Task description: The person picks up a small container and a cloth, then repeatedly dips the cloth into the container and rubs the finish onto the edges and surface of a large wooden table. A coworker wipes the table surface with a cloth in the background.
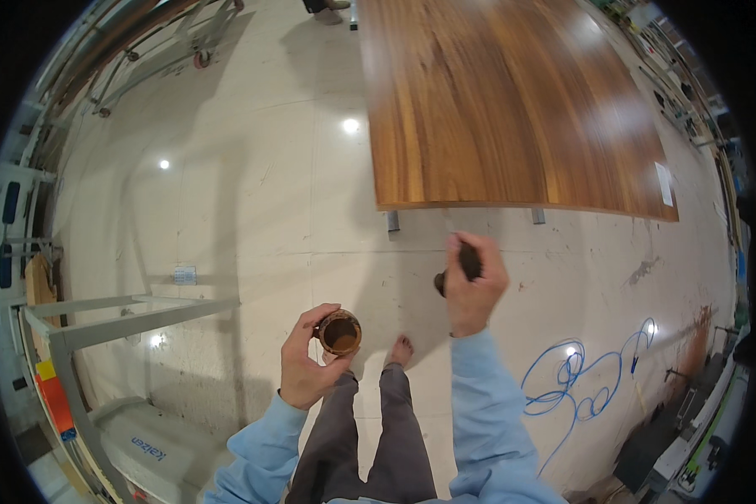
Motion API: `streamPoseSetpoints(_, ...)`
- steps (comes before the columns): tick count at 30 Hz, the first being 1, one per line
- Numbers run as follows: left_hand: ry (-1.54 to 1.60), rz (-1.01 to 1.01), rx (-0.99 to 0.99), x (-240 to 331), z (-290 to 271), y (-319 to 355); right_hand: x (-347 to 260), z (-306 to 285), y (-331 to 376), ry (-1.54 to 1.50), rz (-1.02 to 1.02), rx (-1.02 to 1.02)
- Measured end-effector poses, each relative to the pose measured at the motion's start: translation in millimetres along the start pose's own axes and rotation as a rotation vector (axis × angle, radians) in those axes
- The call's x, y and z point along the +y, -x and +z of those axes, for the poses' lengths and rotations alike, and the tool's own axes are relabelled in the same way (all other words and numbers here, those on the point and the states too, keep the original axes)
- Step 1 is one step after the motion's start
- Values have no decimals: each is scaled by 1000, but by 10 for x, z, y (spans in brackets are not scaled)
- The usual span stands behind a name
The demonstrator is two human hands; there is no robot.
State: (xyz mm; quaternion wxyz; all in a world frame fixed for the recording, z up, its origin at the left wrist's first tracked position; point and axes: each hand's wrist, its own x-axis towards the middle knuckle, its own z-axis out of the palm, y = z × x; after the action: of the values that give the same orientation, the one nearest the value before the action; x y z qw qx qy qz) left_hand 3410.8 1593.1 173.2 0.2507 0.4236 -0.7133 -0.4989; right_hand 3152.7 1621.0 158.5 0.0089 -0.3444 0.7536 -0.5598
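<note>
My left hand (308, 357) is wrapped round a small round cup (359, 343), its rim stained and brown liquid inside. In my right hand (476, 290) is a dark brown tool (470, 260) with a rounded end; its working end is blurred and its kind is hard to make out. That hand is just short of the near edge of a large polished wooden tabletop (504, 109) with streaked brown grain. The tool appears apart from the wood. The tabletop rests on metal supports (393, 221), and a white paper label (664, 183) lies at its right corner.
A grey metal frame (126, 326) stands at the left, with a grey case (155, 445) below it. Blue hose (563, 382) lies coiled on the floor at the right. A wheeled rack (164, 71) stands far left. Part of another person's foot (332, 5) shows at the top.
</note>
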Motion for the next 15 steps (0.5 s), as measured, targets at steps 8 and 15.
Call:
streamPoseSetpoints(8,4,-2,-22,92,47,-30,304,-283,-134,8,170,189)
streamPoseSetpoints(15,15,-37,-68,80,-75,4,1068,-1282,-1588,234,-51,531)
